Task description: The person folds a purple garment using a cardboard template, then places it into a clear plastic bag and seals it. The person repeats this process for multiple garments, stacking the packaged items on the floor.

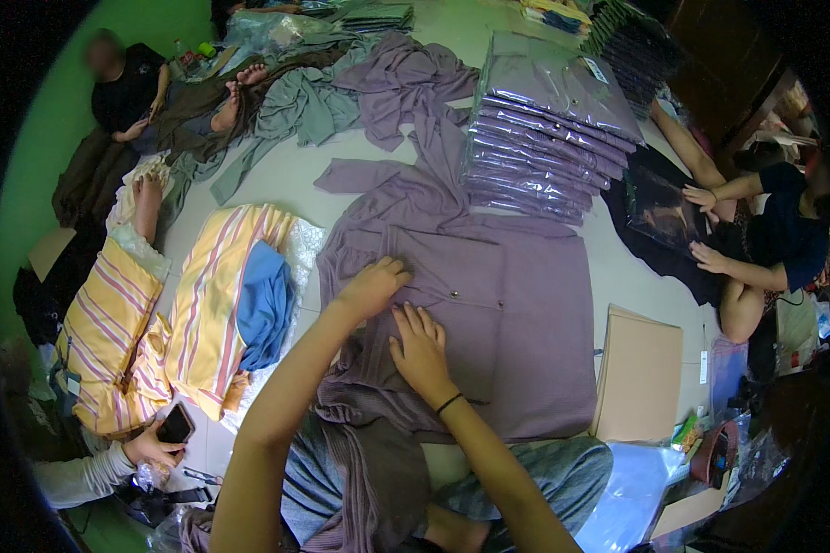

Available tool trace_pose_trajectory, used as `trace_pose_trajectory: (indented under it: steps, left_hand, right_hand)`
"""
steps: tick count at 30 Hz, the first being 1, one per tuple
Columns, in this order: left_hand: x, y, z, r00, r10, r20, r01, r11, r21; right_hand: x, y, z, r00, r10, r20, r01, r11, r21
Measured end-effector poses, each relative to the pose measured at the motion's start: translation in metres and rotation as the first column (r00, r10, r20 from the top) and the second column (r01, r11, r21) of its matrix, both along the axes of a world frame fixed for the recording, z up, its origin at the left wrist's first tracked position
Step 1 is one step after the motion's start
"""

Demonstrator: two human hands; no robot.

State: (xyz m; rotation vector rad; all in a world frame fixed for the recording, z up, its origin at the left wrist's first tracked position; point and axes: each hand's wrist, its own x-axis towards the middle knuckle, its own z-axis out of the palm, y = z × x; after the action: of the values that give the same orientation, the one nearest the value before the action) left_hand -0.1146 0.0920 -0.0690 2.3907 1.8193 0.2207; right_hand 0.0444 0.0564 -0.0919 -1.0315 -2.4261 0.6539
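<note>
Left hand (373,284): back upward, fingers bent, tips down on the cloth; from where I stand I cannot tell whether they pinch a fold or merely press. Right hand (421,355): just below and to the right, fingers slightly apart and laid flat, clamped on nothing; dark band (449,403) at the wrist. Under both, one mauve garment (549,341), ribbed, mid-frame, its body laid out in a broad panel with two small dark fastenings near the centre, a sleeve trailing toward the top. Above it to the right, one tall stack of bagged mauve garments (549,138), glossy. Right of the cloth, brown card sheets (641,373); below these, clear plastic bags (627,493). Left of centre, yellow striped garments (214,295), a blue cloth (266,309) lying against one. Lower left, another person's hand (152,449) with a dark phone (175,424). Upper left, a seated person (131,88) beside grey-green cloth (300,111). Right edge, a second seated person (784,221), both hands on a dark bagged package (662,212).
</note>
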Motion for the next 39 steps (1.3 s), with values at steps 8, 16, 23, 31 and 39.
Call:
trace_pose_trajectory:
  steps: [8, 16, 23, 31, 39]
  left_hand:
    - [-0.010, 0.002, 0.012, 0.997, -0.044, -0.055, 0.044, 0.999, -0.002]
    - [-0.015, -0.019, 0.022, 0.965, -0.256, 0.059, 0.254, 0.966, 0.038]
    - [-0.020, 0.015, 0.011, 0.999, -0.025, 0.047, 0.023, 0.999, 0.037]
    - [-0.032, 0.080, -0.010, 0.972, 0.235, -0.029, -0.227, 0.892, -0.390]
    - [-0.045, 0.094, 0.004, 0.993, 0.082, -0.083, -0.113, 0.859, -0.499]
  right_hand:
    - [-0.008, 0.001, -0.002, 0.996, 0.034, 0.083, -0.026, 0.995, -0.093]
    - [-0.002, 0.001, 0.002, 0.998, 0.053, 0.018, -0.053, 0.999, -0.012]
    - [0.042, -0.108, 0.013, 0.680, -0.714, -0.166, -0.194, 0.042, -0.980]
    - [0.038, -0.110, -0.021, 0.254, -0.940, -0.228, -0.688, -0.010, -0.726]
    - [0.018, -0.091, -0.022, 0.330, -0.935, -0.129, -0.586, -0.096, -0.805]
